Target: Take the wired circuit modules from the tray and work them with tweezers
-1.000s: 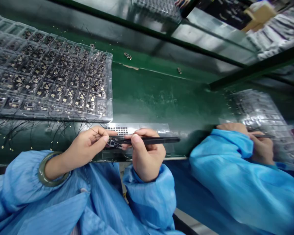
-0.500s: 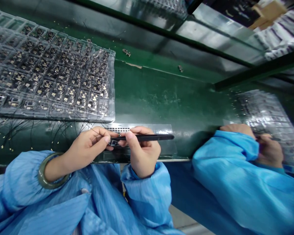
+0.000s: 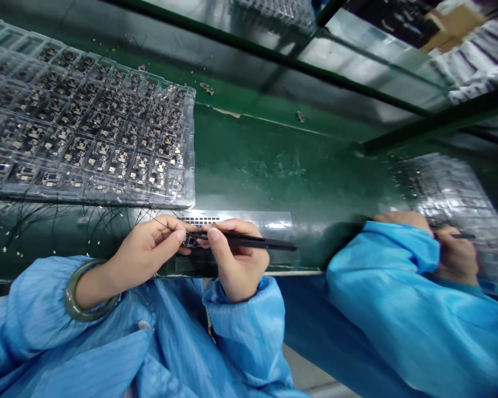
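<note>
Between its thumb and fingers, my left hand (image 3: 149,246) pinches a small circuit board (image 3: 191,240) near the bench's front edge. My right hand (image 3: 238,257) is closed around black tweezers (image 3: 261,241). Their tips reach toward the board; whether they touch it is hidden by my fingers. Under and behind my hands lies a clear sheet (image 3: 274,221) with rows of small dark squares (image 3: 199,221). To the left stands a clear plastic tray (image 3: 190,149), its compartments filled with many small circuit boards.
Thin black wires (image 3: 66,213) lie along the tray's front edge. Loose small parts (image 3: 207,88) rest at the back of the green bench (image 3: 249,155). On the right, a co-worker's blue sleeve (image 3: 382,260) and hands (image 3: 458,254) are beside another tray (image 3: 452,182). A green bar crosses above.
The tweezers have tilted, their rear end dropping lower, and my right hand has shifted slightly left. My left hand keeps its hold on the board. The co-worker's hand moved slightly.
</note>
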The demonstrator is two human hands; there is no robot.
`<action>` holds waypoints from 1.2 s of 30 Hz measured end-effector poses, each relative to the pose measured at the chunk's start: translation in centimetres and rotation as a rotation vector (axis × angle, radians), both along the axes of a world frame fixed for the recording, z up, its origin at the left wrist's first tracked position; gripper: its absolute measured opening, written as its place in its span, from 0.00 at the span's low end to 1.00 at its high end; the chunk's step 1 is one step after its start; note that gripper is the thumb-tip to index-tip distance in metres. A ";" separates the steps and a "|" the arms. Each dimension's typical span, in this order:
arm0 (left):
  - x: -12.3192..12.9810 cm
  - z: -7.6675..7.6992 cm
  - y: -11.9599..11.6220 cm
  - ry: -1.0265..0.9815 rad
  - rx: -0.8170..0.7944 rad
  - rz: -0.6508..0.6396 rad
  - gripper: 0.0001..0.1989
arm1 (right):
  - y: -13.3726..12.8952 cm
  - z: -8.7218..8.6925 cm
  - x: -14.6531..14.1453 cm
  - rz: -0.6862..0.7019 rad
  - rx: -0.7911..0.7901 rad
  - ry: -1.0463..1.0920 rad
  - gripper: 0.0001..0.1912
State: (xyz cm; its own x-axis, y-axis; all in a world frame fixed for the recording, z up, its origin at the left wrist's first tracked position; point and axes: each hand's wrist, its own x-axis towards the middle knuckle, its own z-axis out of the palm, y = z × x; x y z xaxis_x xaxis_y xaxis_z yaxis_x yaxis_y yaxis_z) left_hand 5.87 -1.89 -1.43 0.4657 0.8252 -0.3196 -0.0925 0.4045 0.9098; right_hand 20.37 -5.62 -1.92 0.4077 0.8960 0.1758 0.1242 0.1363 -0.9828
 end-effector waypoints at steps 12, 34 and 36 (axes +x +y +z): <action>0.3 -0.4 -0.1 0.016 -0.026 0.021 0.08 | -0.1 -0.6 0.6 0.106 0.244 -0.306 0.11; -0.1 -0.5 -0.1 0.037 0.122 0.199 0.07 | -0.1 -0.2 0.7 0.097 -0.124 -0.162 0.08; 0.0 -0.5 -0.1 0.023 0.123 0.196 0.08 | 0.0 -0.1 0.2 0.127 -0.167 -0.116 0.07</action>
State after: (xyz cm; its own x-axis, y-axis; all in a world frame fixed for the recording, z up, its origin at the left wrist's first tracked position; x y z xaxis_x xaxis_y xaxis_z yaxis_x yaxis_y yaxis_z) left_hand 5.82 -2.01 -1.88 0.2863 0.9327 -0.2193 -0.1376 0.2665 0.9540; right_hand 20.58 -5.58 -2.04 0.2757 0.9593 0.0603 0.2303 -0.0050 -0.9731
